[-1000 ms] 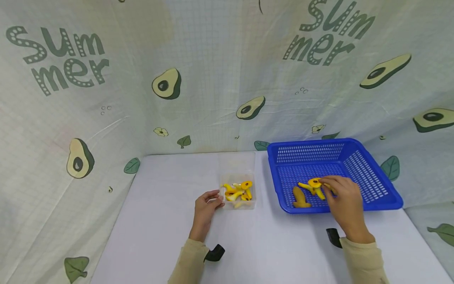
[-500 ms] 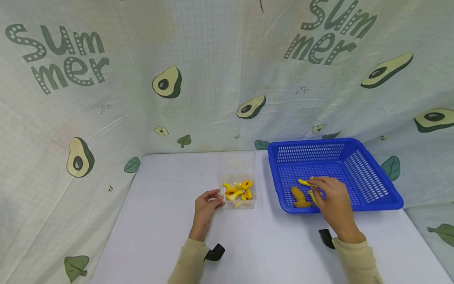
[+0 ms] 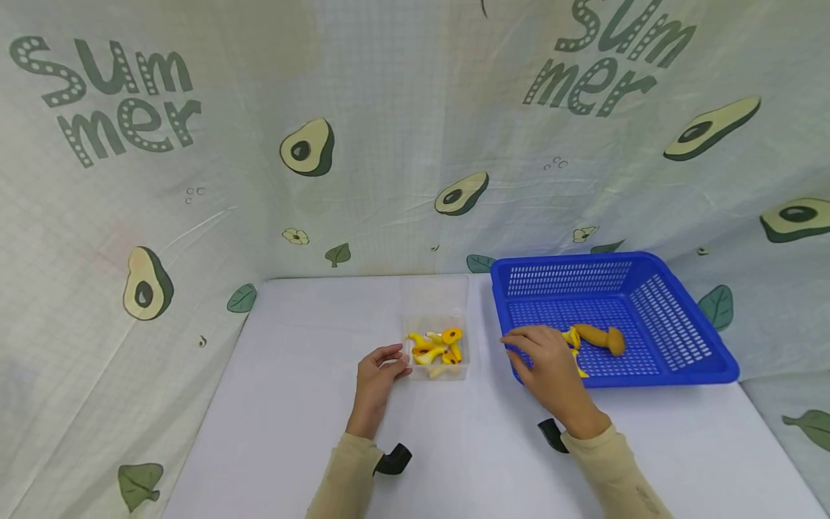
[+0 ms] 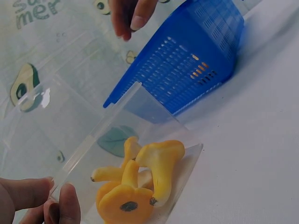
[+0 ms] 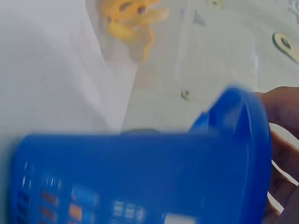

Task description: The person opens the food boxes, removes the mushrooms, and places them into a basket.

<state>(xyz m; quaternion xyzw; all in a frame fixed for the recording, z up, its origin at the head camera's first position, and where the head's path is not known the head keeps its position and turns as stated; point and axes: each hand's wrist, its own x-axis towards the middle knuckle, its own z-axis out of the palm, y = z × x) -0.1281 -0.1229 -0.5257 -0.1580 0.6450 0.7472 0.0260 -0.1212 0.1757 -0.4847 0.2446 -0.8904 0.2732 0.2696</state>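
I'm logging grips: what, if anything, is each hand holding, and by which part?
The left hand holds the clear box by its left side. The right hand, near the blue basket, shows nothing held.

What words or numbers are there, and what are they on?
"Sum mer": green letters, left side of the backdrop in head view.
"Sum mer": green letters on its right side, top cut off.
"mer": the backdrop in left wrist view; line above partly cut off.
Marks in right wrist view's corner: too cut off to read.
No numbers show, nor writing on the blue basket, clear box or yellow pieces.
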